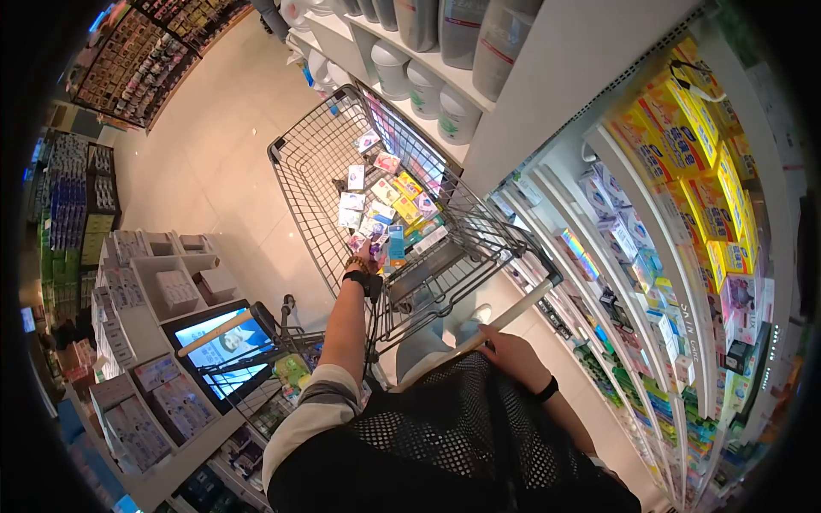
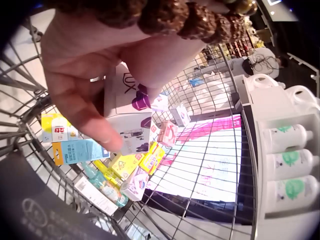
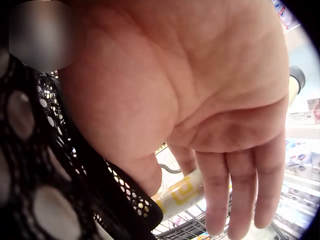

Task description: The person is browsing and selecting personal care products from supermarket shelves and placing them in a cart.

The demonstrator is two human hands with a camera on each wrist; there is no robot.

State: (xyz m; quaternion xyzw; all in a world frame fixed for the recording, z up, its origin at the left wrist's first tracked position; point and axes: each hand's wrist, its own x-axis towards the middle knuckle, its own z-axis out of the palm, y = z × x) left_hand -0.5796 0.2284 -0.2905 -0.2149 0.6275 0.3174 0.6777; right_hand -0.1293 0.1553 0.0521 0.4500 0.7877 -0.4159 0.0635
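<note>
My left hand (image 1: 365, 255) reaches down into the wire shopping cart (image 1: 301, 218). Between its thumb and fingers it grips a white and purple LUX soap box (image 2: 120, 95). Around it in the cart lie small cartons: a blue box (image 2: 80, 151), a yellow box (image 2: 125, 166), a pink box (image 2: 168, 133) and a clear green bottle (image 2: 112, 191). My right hand (image 1: 513, 355) rests on the cart's handle (image 3: 182, 192), its fingers hanging nearly straight over the bar. Beside that hand, black mesh fabric (image 1: 445, 410) covers part of the handle.
Shelves with yellow packs (image 1: 684, 145) and small goods run along the right. White tubs (image 1: 425, 90) line the shelf ahead. On the left, a display stand (image 1: 158, 274) carries a lit screen (image 1: 227, 350), with another cart handle (image 1: 214, 332) before it.
</note>
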